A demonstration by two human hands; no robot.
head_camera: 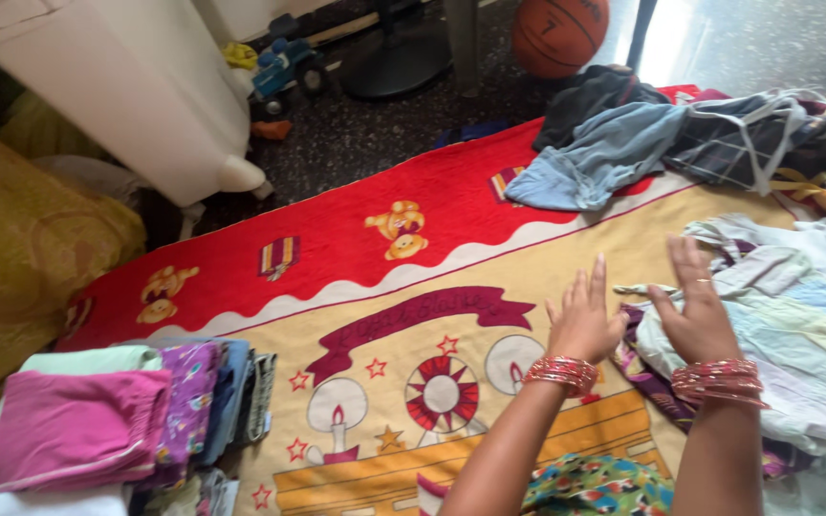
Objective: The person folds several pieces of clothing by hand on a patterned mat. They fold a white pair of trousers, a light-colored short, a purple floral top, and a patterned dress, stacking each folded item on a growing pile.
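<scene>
No packages or signs in view — the only printed thing is the quilt [356, 239] spread on the floor, red band across the upper middle with teddy bear motifs, cream lower part with a maroon ribbon banner, stars, candles and a round red-white emblem at lower centre.

Left hand [582, 320] at centre right, fingers spread and open, palm down over the quilt, holding nothing; red bangles [560, 374] on the wrist. Right hand [698, 315] just beside it, open too, palm resting on the edge of a pale patchwork cloth [795, 334] that lies rumpled over the right side of the frame — touching it, not gripping. A purple patterned cloth [647, 368] peeks out beneath, between the two wrists.

Lower left: stack of folded clothes [97, 420], pink piece on top, purple floral and blue ones beside it. Upper right: heap of unfolded clothes [662, 134], light blue, dark and checked pieces, lying across the quilt's red band. Basketball [559, 33] at top centre right on the dark floor, next to a black stand base [394, 62]. Blue toy truck [284, 67] at top centre left. White cabinet [136, 96] fills the upper left. Yellow fabric [21, 258] along the left edge. Colourful printed garment [599, 487] at bottom centre, on the person's lap.
</scene>
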